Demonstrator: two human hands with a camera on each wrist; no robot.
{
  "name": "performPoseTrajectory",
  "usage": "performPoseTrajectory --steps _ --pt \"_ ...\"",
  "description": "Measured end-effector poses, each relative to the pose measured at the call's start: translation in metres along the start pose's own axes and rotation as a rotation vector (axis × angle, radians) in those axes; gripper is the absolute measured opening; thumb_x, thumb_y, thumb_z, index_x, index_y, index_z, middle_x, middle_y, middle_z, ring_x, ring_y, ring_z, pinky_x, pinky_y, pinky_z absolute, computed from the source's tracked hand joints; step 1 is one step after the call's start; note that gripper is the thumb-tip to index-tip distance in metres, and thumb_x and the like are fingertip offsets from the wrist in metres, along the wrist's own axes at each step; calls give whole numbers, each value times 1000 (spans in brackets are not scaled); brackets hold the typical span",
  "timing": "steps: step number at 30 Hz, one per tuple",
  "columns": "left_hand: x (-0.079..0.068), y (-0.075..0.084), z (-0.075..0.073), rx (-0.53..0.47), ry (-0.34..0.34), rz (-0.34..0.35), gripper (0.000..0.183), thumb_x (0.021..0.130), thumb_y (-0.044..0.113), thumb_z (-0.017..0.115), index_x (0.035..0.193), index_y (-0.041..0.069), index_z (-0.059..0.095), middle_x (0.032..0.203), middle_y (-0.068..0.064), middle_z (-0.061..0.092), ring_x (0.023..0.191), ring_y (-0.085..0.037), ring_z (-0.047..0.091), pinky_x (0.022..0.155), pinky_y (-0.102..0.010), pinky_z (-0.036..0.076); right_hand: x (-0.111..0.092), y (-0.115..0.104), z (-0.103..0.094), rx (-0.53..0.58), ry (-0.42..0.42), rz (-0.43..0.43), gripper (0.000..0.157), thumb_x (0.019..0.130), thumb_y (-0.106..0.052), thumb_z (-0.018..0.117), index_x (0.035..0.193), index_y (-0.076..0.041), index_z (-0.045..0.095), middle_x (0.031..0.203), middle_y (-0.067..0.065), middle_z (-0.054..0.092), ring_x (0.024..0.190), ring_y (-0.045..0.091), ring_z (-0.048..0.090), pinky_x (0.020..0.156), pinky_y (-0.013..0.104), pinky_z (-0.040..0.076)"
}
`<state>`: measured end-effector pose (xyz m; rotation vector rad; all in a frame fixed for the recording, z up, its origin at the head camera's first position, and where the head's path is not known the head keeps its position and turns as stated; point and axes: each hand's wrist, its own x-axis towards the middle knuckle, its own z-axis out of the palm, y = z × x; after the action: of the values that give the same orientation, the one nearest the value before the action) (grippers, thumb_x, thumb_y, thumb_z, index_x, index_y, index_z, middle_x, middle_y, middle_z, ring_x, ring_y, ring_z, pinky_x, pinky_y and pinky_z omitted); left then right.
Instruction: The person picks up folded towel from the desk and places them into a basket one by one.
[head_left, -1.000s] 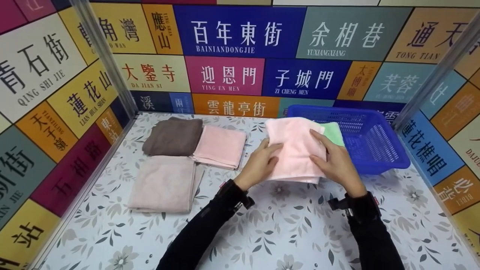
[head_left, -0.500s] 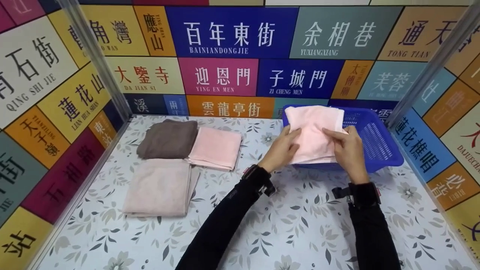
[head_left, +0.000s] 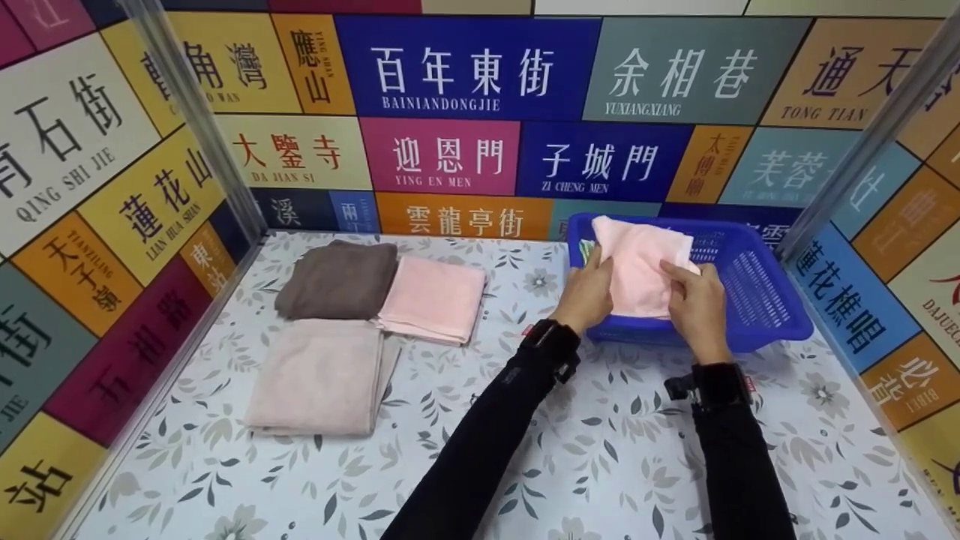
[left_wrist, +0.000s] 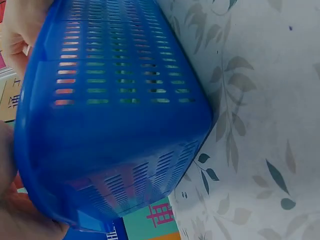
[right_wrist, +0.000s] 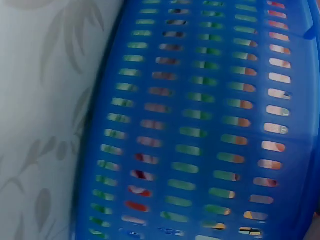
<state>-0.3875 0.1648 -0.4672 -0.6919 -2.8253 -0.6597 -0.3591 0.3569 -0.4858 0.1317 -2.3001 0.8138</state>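
Both hands hold a folded pale pink towel (head_left: 646, 270) at the near left part of the blue plastic basket (head_left: 791, 319). My left hand (head_left: 589, 296) grips the towel's left edge, its thumb on the near face. On the right edge, my right hand (head_left: 699, 304) pinches it with the thumb in front. Part of a green cloth (head_left: 587, 251) shows beside the left fingers. In the left wrist view, the hand (left_wrist: 25, 215) reaches over the basket rim (left_wrist: 30, 130). Through the slots of the basket wall (right_wrist: 150, 115), green and reddish patches show in the right wrist view.
Left on the flower-patterned table (head_left: 465, 450) lie a folded brown towel (head_left: 337, 281), a small pink towel (head_left: 433, 300) and a larger pale pink towel (head_left: 319, 379), close together. Sign-printed walls (head_left: 465, 82) stand behind and at both sides.
Both hands have carried the pink towel right, from beside the basket to over its left part, then lower into it. The towels at the left have stayed put.
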Motion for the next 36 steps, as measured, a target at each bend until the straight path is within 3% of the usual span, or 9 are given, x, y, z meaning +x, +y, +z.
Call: performPoseTrajectory --steps 3,6,11,14,17,20,24,30,36 --pt "1 5 3 158 -24 -21 44 94 19 70 137 10 64 152 -8 52 133 -16 57 102 -29 44 0 0 -2 -3 -25 -10 36 85 13 59 113 0 78 101 38 61 97 54 58 87 64 45" --pt "1 9 2 285 -33 -48 35 95 28 69 126 13 70 152 -5 51 128 -13 56 98 -28 43 0 0 -5 -1 -65 27 34 84 11 62 112 2 78 109 40 61 104 56 59 93 65 45" --pt "-1 6 4 383 -40 -95 37 100 37 56 127 18 73 173 3 23 135 -14 46 110 -29 35 0 -2 -9 -66 -145 95 32 90 -1 66 121 6 73 138 38 52 122 60 53 104 68 43" --pt "-2 0 6 379 -77 -87 42 105 42 46 135 22 67 164 10 38 143 -14 39 120 -32 28 -1 -2 -12 -141 -217 99 34 98 -16 65 123 6 72 142 34 53 123 59 55 101 70 44" --pt "-2 -4 7 364 -111 -61 45 109 42 35 142 25 61 151 10 53 148 -14 36 127 -37 20 -2 -1 -15 -244 -332 117 48 108 -38 50 123 2 73 140 29 59 121 56 58 95 72 46" --pt "-2 -7 7 364 -130 -49 48 110 43 29 145 27 58 151 9 56 150 -13 36 130 -41 16 0 -1 -17 -345 -465 149 72 109 -57 27 129 -3 70 141 26 60 122 56 58 92 74 45" --pt "-2 -6 4 369 -171 -53 53 111 46 23 146 26 58 152 10 56 152 -13 33 131 -42 12 1 -1 -20 -392 -566 182 86 107 -64 11 136 -4 65 144 26 58 127 57 54 95 76 43" --pt "-2 -5 4 347 -194 -73 55 111 48 21 145 27 59 152 11 56 153 -13 31 131 -43 10 -2 0 -21 -371 -511 169 73 109 -57 23 132 -4 68 146 25 57 126 56 56 94 75 45" --pt "-8 -12 9 195 -87 -36 48 112 42 25 143 30 59 150 11 56 152 -13 34 126 -39 27 -6 1 -21 -347 -426 166 60 109 -49 35 126 -5 72 138 25 62 119 56 60 88 74 46"
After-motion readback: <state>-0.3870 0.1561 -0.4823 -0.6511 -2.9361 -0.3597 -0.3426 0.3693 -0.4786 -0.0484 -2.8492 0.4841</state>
